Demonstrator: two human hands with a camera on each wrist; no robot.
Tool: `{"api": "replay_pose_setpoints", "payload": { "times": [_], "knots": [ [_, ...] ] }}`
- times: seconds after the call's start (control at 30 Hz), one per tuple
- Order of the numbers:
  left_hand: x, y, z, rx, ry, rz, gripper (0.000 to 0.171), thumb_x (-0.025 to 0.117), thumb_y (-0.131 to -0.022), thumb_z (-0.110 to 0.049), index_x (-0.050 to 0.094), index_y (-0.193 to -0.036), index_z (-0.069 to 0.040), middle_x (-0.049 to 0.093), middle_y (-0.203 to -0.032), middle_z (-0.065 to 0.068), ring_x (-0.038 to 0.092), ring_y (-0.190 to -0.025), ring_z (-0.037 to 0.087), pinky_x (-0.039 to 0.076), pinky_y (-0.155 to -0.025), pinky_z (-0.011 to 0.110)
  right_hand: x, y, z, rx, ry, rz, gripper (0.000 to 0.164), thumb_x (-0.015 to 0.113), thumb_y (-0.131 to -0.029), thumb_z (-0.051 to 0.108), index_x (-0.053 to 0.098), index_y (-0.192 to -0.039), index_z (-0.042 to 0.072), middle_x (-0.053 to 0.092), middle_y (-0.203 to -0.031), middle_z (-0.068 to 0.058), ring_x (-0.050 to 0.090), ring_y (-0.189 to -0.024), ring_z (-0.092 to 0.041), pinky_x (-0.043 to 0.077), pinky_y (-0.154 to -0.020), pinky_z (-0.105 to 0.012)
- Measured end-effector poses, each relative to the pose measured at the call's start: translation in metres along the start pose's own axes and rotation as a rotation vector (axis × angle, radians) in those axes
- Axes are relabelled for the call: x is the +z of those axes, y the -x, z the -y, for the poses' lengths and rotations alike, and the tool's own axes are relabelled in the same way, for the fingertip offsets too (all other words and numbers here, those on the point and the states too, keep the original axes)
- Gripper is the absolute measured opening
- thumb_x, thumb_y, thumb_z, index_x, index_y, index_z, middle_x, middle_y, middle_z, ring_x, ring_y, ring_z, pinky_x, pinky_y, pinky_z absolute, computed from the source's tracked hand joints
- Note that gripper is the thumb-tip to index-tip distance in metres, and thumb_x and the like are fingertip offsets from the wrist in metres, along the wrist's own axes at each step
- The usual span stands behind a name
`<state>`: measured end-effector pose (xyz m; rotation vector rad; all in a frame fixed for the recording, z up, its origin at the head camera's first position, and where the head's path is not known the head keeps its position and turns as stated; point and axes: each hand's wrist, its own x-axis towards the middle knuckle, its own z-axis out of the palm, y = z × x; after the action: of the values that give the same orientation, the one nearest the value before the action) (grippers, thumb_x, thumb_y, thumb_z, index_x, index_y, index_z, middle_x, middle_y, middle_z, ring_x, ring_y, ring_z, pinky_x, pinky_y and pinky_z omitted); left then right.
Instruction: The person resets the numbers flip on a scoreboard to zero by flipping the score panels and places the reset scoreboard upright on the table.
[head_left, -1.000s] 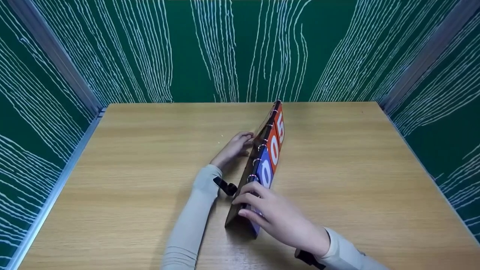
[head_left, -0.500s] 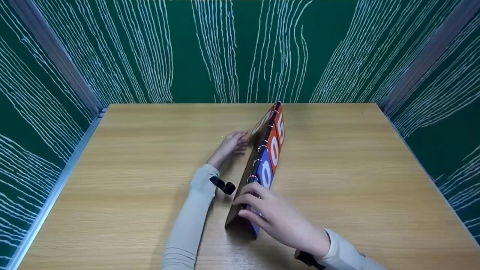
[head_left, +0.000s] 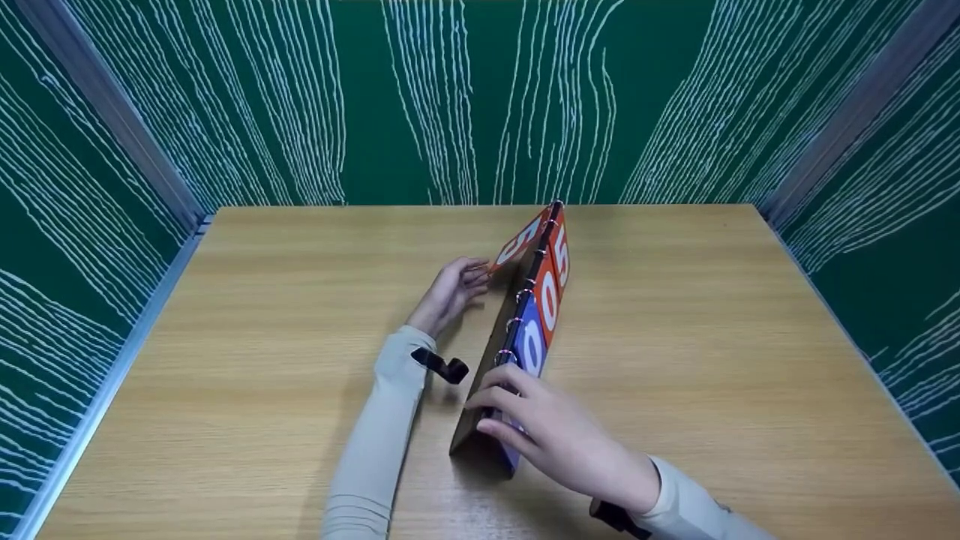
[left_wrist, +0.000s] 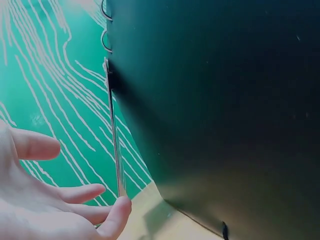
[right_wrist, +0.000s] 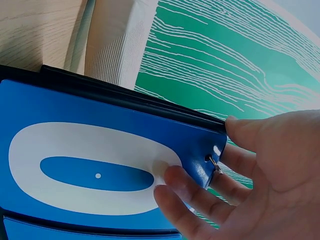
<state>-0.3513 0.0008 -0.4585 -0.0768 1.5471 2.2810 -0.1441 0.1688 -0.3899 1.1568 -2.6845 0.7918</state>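
A tabletop flip scoreboard (head_left: 489,360) stands like a tent, its ring-bound spine running away from me. Its right face shows a red 5 card, a red 0 card and a blue 0 card (right_wrist: 100,111). My right hand (head_left: 562,431) grips the near end of the scoreboard, two fingertips lying on the blue card in the right wrist view. Off the left side, a red number card (head_left: 517,246) hangs tilted outward from the spine rings. My left hand (head_left: 452,291) has a fingertip at this card's lower edge, thumb apart from it; the left wrist view shows the card edge-on.
The scoreboard stands on a wooden table (head_left: 285,337). Green walls (head_left: 382,112) with white wavy lines rise behind and at both sides, with grey corner posts (head_left: 112,112). Each wrist wears a black camera mount (head_left: 442,366).
My left hand has moved slightly left and away from the board. The red card has swung outward on its rings, so its number now shows. The right hand has kept still.
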Motion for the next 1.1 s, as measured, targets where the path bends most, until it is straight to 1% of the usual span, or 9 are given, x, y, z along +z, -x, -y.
{"api": "replay_pose_setpoints", "payload": {
  "times": [0.07,0.17,0.23,0.33,0.47,0.53,0.63,0.83,1.1],
  "knots": [
    [0.0,-0.0006,0.0001,0.007,0.006,-0.014,0.053,0.033,-0.105,-0.017,0.039,-0.148,0.012,0.046,-0.15,0.032,0.054,-0.12,0.029,0.031,-0.122,0.052,0.0002,0.0001,-0.0002,-0.005,-0.002,-0.003,0.021,0.059,-0.103,0.031,0.066,-0.123,0.028,0.058,-0.125,0.008,0.062,-0.11,-0.007,0.056,-0.089,-0.031],
    [-0.0001,0.0005,0.0001,0.021,0.001,-0.035,0.052,0.033,-0.105,-0.018,0.042,-0.147,0.012,0.051,-0.144,0.03,0.056,-0.101,0.016,0.034,-0.119,0.05,0.0004,0.0003,-0.0003,-0.012,-0.003,-0.008,0.022,0.058,-0.103,0.032,0.066,-0.123,0.027,0.058,-0.125,0.008,0.062,-0.111,-0.007,0.056,-0.089,-0.031],
    [-0.0003,0.0006,0.0001,0.03,0.015,-0.045,0.052,0.033,-0.105,-0.018,0.043,-0.146,0.012,0.05,-0.144,0.029,0.056,-0.098,0.015,0.034,-0.119,0.05,0.0007,0.0006,-0.0004,-0.023,-0.007,-0.016,0.022,0.058,-0.103,0.031,0.066,-0.123,0.027,0.058,-0.125,0.008,0.062,-0.11,-0.007,0.056,-0.09,-0.031],
    [-0.001,0.0,-0.0006,0.047,0.047,-0.059,0.051,0.034,-0.106,-0.017,0.041,-0.147,0.012,0.047,-0.148,0.029,0.055,-0.107,0.02,0.032,-0.121,0.05,0.001,0.001,-0.0005,-0.036,-0.013,-0.027,0.022,0.061,-0.102,0.027,0.065,-0.124,0.028,0.058,-0.125,0.008,0.062,-0.11,-0.007,0.056,-0.091,-0.031],
    [-0.0019,0.0004,-0.0023,0.07,0.08,-0.079,0.051,0.038,-0.106,-0.018,0.041,-0.148,0.01,0.044,-0.152,0.026,0.051,-0.127,0.032,0.031,-0.122,0.051,0.0009,0.0011,-0.0007,-0.03,-0.022,-0.02,0.022,0.06,-0.103,0.027,0.065,-0.125,0.028,0.058,-0.126,0.008,0.061,-0.111,-0.006,0.055,-0.092,-0.031],
    [-0.0021,0.0014,-0.0028,0.085,0.073,-0.083,0.05,0.038,-0.107,-0.018,0.042,-0.148,0.009,0.044,-0.153,0.026,0.046,-0.137,0.038,0.032,-0.122,0.051,0.0007,0.001,-0.0007,-0.019,-0.025,-0.011,0.022,0.059,-0.103,0.028,0.065,-0.125,0.028,0.058,-0.126,0.008,0.061,-0.111,-0.006,0.055,-0.092,-0.031],
    [-0.0018,0.0038,-0.0032,0.108,0.041,-0.082,0.049,0.037,-0.108,-0.019,0.043,-0.147,0.009,0.044,-0.154,0.027,0.04,-0.145,0.043,0.034,-0.122,0.051,0.0006,0.001,-0.0005,-0.011,-0.027,-0.005,0.022,0.059,-0.103,0.028,0.065,-0.124,0.028,0.058,-0.126,0.007,0.061,-0.112,-0.006,0.055,-0.092,-0.031],
    [0.0001,0.0045,-0.003,0.136,-0.049,-0.083,0.045,0.036,-0.11,-0.018,0.043,-0.145,0.009,0.046,-0.151,0.029,0.041,-0.146,0.042,0.035,-0.122,0.05,0.0011,0.0015,-0.0007,-0.023,-0.024,-0.009,0.021,0.059,-0.103,0.029,0.065,-0.124,0.028,0.058,-0.126,0.008,0.06,-0.111,-0.006,0.055,-0.093,-0.03],
    [0.0021,0.0047,-0.0055,0.129,-0.101,-0.137,0.042,0.037,-0.108,-0.015,0.046,-0.143,0.006,0.05,-0.15,0.025,0.045,-0.144,0.039,0.038,-0.121,0.047,0.0014,0.0016,-0.0014,-0.025,-0.032,-0.007,0.021,0.057,-0.104,0.031,0.065,-0.123,0.026,0.057,-0.125,0.008,0.06,-0.111,-0.006,0.055,-0.092,-0.031]
  ]
}}
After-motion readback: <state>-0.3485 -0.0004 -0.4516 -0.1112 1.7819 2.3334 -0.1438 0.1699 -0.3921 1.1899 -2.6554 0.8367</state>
